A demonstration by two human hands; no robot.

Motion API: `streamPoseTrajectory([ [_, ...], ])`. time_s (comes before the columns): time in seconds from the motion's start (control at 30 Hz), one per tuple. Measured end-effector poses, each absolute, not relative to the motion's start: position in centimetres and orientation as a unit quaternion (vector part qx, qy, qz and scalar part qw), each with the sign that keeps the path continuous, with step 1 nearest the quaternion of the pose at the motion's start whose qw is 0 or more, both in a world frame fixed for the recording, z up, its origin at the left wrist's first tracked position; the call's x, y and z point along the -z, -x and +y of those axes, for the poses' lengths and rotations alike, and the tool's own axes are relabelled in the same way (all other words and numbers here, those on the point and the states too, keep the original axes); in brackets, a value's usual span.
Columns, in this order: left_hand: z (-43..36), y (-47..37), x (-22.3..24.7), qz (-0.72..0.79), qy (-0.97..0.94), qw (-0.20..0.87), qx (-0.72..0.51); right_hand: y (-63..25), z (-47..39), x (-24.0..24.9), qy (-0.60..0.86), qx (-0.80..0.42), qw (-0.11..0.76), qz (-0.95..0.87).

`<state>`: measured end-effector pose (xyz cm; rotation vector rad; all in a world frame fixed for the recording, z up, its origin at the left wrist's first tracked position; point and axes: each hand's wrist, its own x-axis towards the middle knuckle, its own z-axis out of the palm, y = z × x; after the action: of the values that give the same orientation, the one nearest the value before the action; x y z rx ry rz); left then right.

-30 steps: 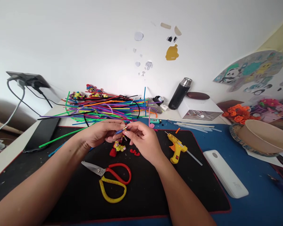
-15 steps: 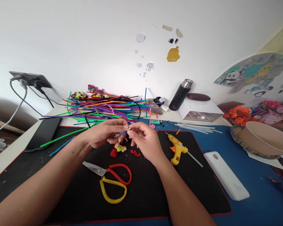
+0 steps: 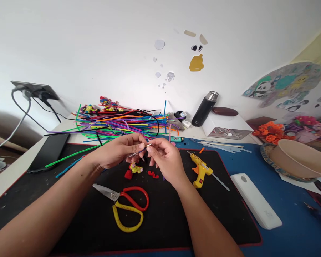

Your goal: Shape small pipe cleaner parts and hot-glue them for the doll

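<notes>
My left hand is closed in a pinch around a thin blue piece with a pale tip, mostly hidden by the fingers. At the tip, the thumb and forefinger of my right hand are pinched together, touching the left fingertips. Just below the hands, a small yellow and red fuzzy figure lies on the black mat. Beside it is a wavy red piece. Nearer to me rest scissors with one red and one yellow handle, their blades together.
A yellow glue gun lies to the right, near a white oblong case. Many coloured pipe cleaners are heaped along the wall. Behind stand a black flask and white box; a phone is at left.
Both hands stay together in nearly the same place. The left thumb and fingers have shifted slightly on the thin piece, and less of its blue length shows.
</notes>
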<state>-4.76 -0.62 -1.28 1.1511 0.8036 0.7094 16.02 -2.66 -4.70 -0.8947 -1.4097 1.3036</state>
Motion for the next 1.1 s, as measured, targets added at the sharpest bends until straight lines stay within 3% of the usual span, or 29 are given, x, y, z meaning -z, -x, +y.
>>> streamPoseTrajectory([
  [0.63, -0.72, 4.74, 0.93, 0.399, -0.572, 0.650, -0.301, -15.77, -2.73, 4.95, 0.384, -0.460, 0.541, -0.590],
  [0.87, -0.90, 4.40, 0.73, 0.412, -0.585, 0.630, -0.303, -15.47, -3.00, 5.31, 0.413, -0.354, 0.544, -0.639],
  [1.1, -0.85, 4.33, 0.76, 0.415, -0.582, 0.630, -0.304, -15.56, -3.05, 5.26, 0.427, -0.329, 0.554, -0.635],
])
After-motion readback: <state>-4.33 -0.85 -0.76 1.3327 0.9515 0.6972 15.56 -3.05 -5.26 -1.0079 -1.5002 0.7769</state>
